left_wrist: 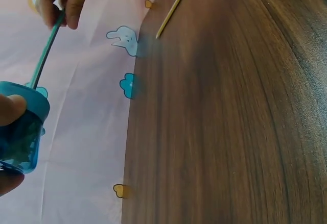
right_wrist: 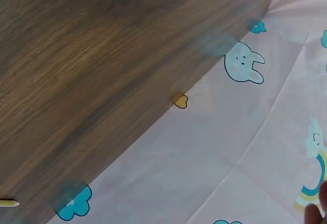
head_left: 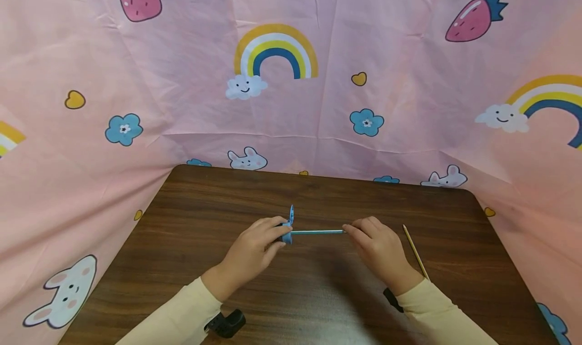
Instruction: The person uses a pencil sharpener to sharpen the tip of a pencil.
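Observation:
My left hand (head_left: pixel 250 251) grips a small blue pencil sharpener (head_left: pixel 287 238) above the table, with a flat blue flap standing up from it. In the left wrist view the sharpener (left_wrist: pixel 23 145) shows a see-through blue body and a lighter blue top, with my thumb on its side. A blue-green pencil (head_left: pixel 317 232) runs from the sharpener's top to my right hand (head_left: pixel 379 249), whose fingertips pinch its far end. The pencil's other tip is hidden inside the sharpener. Only a bit of the right hand's fingers (right_wrist: pixel 312 215) enters the right wrist view.
A yellow pencil (head_left: pixel 415 249) lies on the brown wooden table (head_left: pixel 282 304), right beside my right hand and partly behind the wrist. A pink printed cloth (head_left: pixel 318 107) hangs along the table's back and sides. Black straps show at both wrists.

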### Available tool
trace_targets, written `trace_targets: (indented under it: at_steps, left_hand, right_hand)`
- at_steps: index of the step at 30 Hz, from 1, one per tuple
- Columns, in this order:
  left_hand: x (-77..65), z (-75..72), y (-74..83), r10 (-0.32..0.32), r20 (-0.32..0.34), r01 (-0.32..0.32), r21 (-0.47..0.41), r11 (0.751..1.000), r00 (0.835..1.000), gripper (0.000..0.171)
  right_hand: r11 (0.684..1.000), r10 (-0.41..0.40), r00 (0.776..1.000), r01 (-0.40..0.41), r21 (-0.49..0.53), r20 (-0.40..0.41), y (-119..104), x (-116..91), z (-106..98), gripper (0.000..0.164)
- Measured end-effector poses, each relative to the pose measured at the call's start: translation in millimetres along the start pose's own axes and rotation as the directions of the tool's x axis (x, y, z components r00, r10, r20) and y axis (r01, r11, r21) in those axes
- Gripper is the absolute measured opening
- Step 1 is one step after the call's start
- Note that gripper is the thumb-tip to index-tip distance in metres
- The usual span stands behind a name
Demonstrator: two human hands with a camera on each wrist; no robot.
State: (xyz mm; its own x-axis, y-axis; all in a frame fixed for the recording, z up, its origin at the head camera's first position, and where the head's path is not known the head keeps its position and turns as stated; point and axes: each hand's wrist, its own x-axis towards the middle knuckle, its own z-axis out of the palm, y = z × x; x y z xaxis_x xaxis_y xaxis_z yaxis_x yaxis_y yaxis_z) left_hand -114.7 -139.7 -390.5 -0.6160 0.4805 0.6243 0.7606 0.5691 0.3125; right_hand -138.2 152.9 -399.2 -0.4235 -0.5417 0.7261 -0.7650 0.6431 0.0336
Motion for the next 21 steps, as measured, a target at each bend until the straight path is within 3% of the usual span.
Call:
trace_targets:
  at_steps: [2, 7, 10, 12, 13, 14, 16, 18, 19, 20, 21]
  left_hand:
    - [0.5, -0.8, 0.9, -0.01, 0.008, 0.01, 0.003, 1.0, 1.0, 0.038]
    - [-0.5, -1.3, 0.9, 0.034, 0.029, -0.035, 0.039, 0.999, 0.999, 0.035]
    - [-1.7, 0.0, -1.2, 0.108, 0.019, -0.109, 0.068, 0.992, 0.994, 0.037]
    - [-1.9, 1.2, -2.7, 0.164, 0.007, -0.164, 0.09, 0.982, 0.986, 0.036]
    - [-1.9, 2.0, -3.4, 0.19, 0.003, -0.189, 0.1, 0.977, 0.982, 0.037]
    - [-1.6, 2.6, -3.8, 0.213, 0.001, -0.212, 0.106, 0.972, 0.977, 0.036]
    - [-1.3, 3.6, -4.5, 0.241, 0.003, -0.24, 0.104, 0.965, 0.971, 0.032]
    - [-1.0, 4.3, -4.8, 0.254, -0.004, -0.253, 0.093, 0.963, 0.967, 0.031]
    - [-1.0, 4.6, -4.8, 0.249, -0.01, -0.247, 0.089, 0.965, 0.968, 0.031]
    - [-1.0, 4.6, -4.7, 0.236, -0.016, -0.234, 0.086, 0.968, 0.972, 0.031]
    - [-1.1, 4.6, -4.4, 0.215, -0.02, -0.213, 0.077, 0.974, 0.976, 0.032]
  right_hand:
    - [0.999, -0.034, 0.999, 0.033, -0.004, -0.029, 0.6, -0.8, 0.7, 0.037]
    - [0.999, -0.032, 0.999, 0.032, 0.007, -0.032, -1.1, -2.7, 1.0, 0.035]
    - [0.998, 0.039, 0.998, -0.041, 0.054, 0.039, -3.3, -3.7, 0.6, 0.012]
    - [0.978, 0.12, 0.979, -0.145, 0.152, 0.167, -3.9, -3.8, -0.8, 0.007]
    - [0.95, 0.164, 0.952, -0.223, 0.219, 0.258, -3.4, -3.3, -1.9, 0.011]
    - [0.902, 0.206, 0.909, -0.321, 0.29, 0.363, -2.2, -2.5, -3.2, 0.012]
    - [0.763, 0.256, 0.785, -0.523, 0.381, 0.564, 1.2, -0.6, -5.9, 0.007]
    - [0.639, 0.283, 0.667, -0.667, 0.383, 0.689, 3.8, 1.9, -8.6, 0.007]
    - [0.624, 0.29, 0.644, -0.688, 0.37, 0.708, 4.3, 3.2, -9.6, 0.009]
    - [0.644, 0.299, 0.649, -0.678, 0.354, 0.7, 4.0, 4.2, -9.8, 0.01]
    - [0.692, 0.299, 0.685, -0.635, 0.343, 0.665, 2.9, 5.0, -9.9, 0.01]
